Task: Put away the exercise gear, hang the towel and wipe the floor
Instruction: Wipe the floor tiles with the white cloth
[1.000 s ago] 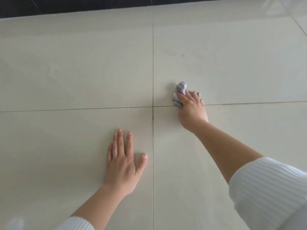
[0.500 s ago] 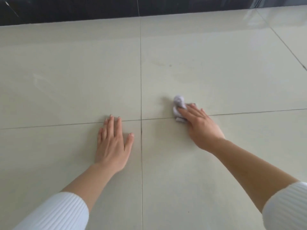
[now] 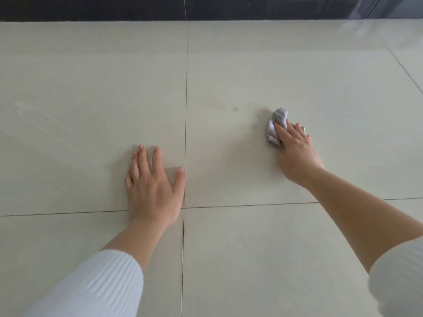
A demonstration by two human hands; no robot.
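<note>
My right hand [image 3: 295,154] presses a small crumpled grey cloth [image 3: 275,124] flat onto the pale tiled floor [image 3: 229,65], right of centre. Most of the cloth is under my fingers; a bunched end sticks out beyond the fingertips. My left hand [image 3: 153,186] lies flat on the floor with its fingers spread, just left of the vertical grout line, holding nothing. A small dark spot [image 3: 235,108] marks the tile to the left of the cloth. Both forearms are bare below white ribbed sleeves.
A dark band of wall or skirting [image 3: 114,8] runs along the far edge of the floor. Grout lines cross near my left wrist [image 3: 183,208]. Glare lies on the tiles at the upper right [image 3: 377,35].
My right hand has slid the cloth to the right and farther out across the tile. My left hand has shifted forward past the horizontal grout line. The camera view has moved forward.
</note>
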